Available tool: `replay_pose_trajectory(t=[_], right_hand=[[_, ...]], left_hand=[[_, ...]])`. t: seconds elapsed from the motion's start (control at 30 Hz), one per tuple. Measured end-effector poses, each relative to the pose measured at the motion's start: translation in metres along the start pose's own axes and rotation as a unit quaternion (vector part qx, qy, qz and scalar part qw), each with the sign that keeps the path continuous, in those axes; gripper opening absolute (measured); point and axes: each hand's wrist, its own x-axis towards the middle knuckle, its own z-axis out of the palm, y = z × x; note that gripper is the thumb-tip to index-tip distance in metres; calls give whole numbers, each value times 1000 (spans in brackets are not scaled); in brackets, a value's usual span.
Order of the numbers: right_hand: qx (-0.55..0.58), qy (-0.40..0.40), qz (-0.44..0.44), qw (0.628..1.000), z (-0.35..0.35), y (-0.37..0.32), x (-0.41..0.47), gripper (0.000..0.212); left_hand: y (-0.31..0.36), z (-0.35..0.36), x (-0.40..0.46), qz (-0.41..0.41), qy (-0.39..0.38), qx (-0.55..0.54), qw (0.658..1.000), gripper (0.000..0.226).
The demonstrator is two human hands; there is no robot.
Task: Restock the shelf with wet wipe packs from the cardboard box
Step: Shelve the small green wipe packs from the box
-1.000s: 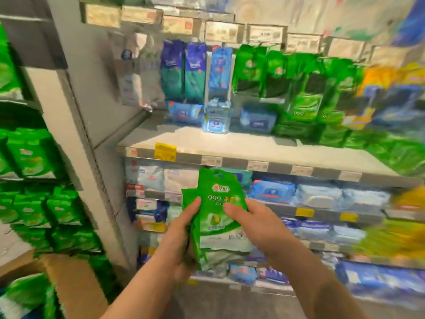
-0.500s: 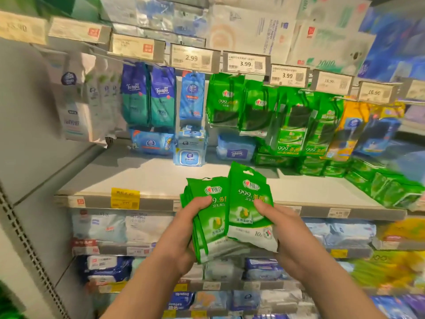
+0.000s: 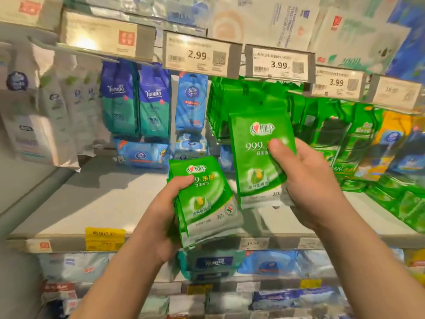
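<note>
**Now one pack split off and raised toward the hanging row**

Half a second back both hands kept the green plastic packs together, low, in front of the shelf edge. Since then our right hand (image 3: 308, 180) has lifted a single green wet wipe pack (image 3: 257, 157) clear of the rest, thumb pinching its front, fingers hidden behind. It sits up and to the right, just in front of the hanging row of matching green packs (image 3: 226, 104) under the 3.99 price tag (image 3: 279, 63). We judge hanging it there is the step in hand.

Our left hand (image 3: 163, 217) grips the remaining stack of green packs (image 3: 204, 201), thumb across the top one.

Counts: one pack in the right hand; several in the left, edges too blurred to number. Two hands. Two blue-and-teal Tempo packs (image 3: 138, 100) hang to the left. The grey metal shelf (image 3: 92, 203) lies largely bare below. The cardboard box is out of view.
</note>
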Motion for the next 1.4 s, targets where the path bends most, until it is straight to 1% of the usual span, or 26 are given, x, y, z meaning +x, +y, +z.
replay_pose_trajectory(t=[0.1, 0.2, 0.27, 0.3, 0.33, 0.37, 0.4, 0.43, 0.47, 0.5, 0.53, 0.57, 0.6, 0.63, 0.67, 0.7, 0.73, 0.8, 0.83, 0.87, 0.93, 1.0, 1.17, 1.23, 1.33, 1.4], right_hand=[[21, -21, -53, 998, -1, -6, 17, 26], [35, -20, -85, 996, -4, -8, 30, 36], [48, -18, -97, 994, -6, -7, 36, 27], [53, -23, -96, 994, -6, -7, 38, 25], [54, -32, -88, 994, -7, -4, 40, 33], [54, -38, -80, 995, -8, -2, 42, 49], [52, -40, -78, 995, -9, 0, 44, 59], [52, -43, -82, 994, -9, 1, 44, 55], [54, -53, -90, 993, -11, 2, 46, 45], [53, -62, -98, 992, -12, 4, 48, 39], [50, -60, -97, 992, -13, 5, 50, 45], [43, -51, -82, 994, -13, 8, 53, 64], [35, -48, -61, 996, -13, 12, 57, 91], [27, -49, -51, 997, -13, 15, 59, 112], [25, -51, -48, 997, -14, 18, 62, 120], [35, -55, -43, 997, -14, 22, 65, 117], [47, -59, -37, 996, -14, 24, 65, 101], [70, -70, -38, 994, -14, 30, 64, 46], [71, -82, -37, 993, -14, 35, 64, 27], [66, -94, -37, 993, -14, 39, 62, 18], [47, -107, -24, 993, -12, 47, 59, 13], [28, -110, -13, 993, -10, 56, 57, 14], [-11, -92, -25, 995, -7, 69, 62, 14], [-19, -89, -27, 996, -4, 70, 68, 22], [-38, -75, -25, 996, 1, 68, 79, 41], [-49, -59, -16, 997, 4, 65, 86, 43]], left_hand=[[2, 6, 5, 8, 12, -1, 1000, 47], [1, 12, 8, 19, 24, 1, 1000, 51], [-1, 17, 8, 27, 35, 8, 999, 53], [-1, 19, 9, 29, 42, 13, 999, 53], [-3, 20, 9, 31, 47, 17, 998, 54], [-4, 22, 11, 34, 55, 20, 998, 55], [-5, 23, 11, 35, 60, 19, 997, 55], [-6, 23, 12, 37, 64, 15, 997, 56], [-8, 24, 12, 41, 68, 9, 997, 56], [-9, 25, 12, 44, 71, 2, 996, 55], [-11, 26, 12, 46, 75, -6, 996, 54], [-12, 27, 13, 48, 80, -11, 996, 54], [-13, 28, 13, 51, 85, -16, 995, 54], [-14, 28, 13, 53, 90, -19, 994, 54], [-15, 28, 12, 53, 94, -22, 994, 55], [-16, 27, 12, 54, 99, -25, 993, 56], [-16, 27, 11, 56, 103, -27, 993, 58], [-15, 27, 9, 64, 109, -32, 991, 61], [-15, 27, 8, 68, 111, -36, 991, 62], [-15, 26, 8, 72, 112, -39, 990, 63], [-14, 25, 6, 78, 114, -44, 989, 66], [-14, 23, 6, 81, 118, -51, 988, 68], [-13, 20, 4, 85, 115, -64, 988, 66], [-14, 20, 4, 90, 113, -69, 987, 66], [-15, 20, 4, 94, 112, -76, 986, 67], [-17, 21, 4, 91, 108, -85, 986, 67]])
